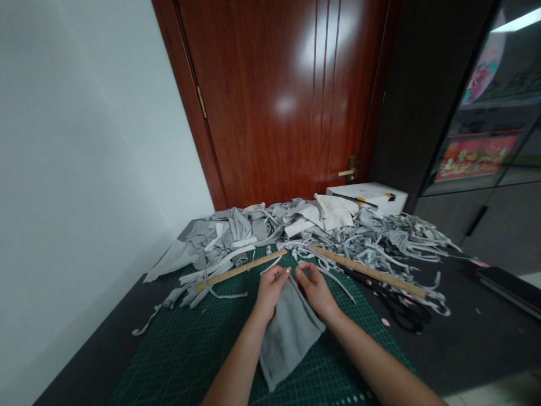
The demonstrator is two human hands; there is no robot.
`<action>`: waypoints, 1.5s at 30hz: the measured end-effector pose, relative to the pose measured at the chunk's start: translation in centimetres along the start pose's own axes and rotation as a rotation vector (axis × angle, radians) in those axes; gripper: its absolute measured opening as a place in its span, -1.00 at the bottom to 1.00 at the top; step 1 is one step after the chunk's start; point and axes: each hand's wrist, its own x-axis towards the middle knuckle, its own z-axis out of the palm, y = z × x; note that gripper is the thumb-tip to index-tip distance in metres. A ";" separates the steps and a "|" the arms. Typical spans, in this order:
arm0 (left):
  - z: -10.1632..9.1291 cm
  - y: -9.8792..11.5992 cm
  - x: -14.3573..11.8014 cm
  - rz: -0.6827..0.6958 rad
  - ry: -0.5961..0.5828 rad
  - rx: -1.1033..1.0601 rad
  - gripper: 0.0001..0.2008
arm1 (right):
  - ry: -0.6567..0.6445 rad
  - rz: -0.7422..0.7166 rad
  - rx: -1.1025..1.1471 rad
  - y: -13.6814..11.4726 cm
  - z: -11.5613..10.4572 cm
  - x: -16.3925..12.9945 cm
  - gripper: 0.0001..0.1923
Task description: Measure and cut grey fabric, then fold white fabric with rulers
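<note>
Both hands pinch the far edge of a grey cloth piece [289, 332] lying on the green cutting mat [186, 349]: left hand [270, 290] and right hand [315, 287] each have their grip closed on it, with wooden rulers [240, 269] and black scissors [399, 310] nearby

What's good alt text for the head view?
A person's left hand and right hand pinch the top edge of a folded grey cloth lying on a green cutting mat. Beyond lie two wooden rulers, black scissors and a heap of grey fabric strips.
</note>
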 end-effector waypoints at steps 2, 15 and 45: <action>-0.6 -0.9 0.4 0.009 0.098 0.030 -0.60 | -0.069 0.016 -0.025 -0.4 -0.1 -0.9 -0.57; -2.8 -1.2 1.8 0.029 -0.121 0.573 -0.81 | -0.276 -0.021 -0.975 -0.8 0.0 -7.9 -0.86; 1.8 -5.3 -1.1 0.043 0.235 0.256 -0.62 | -0.096 0.160 -1.068 -0.1 0.4 -10.8 -0.84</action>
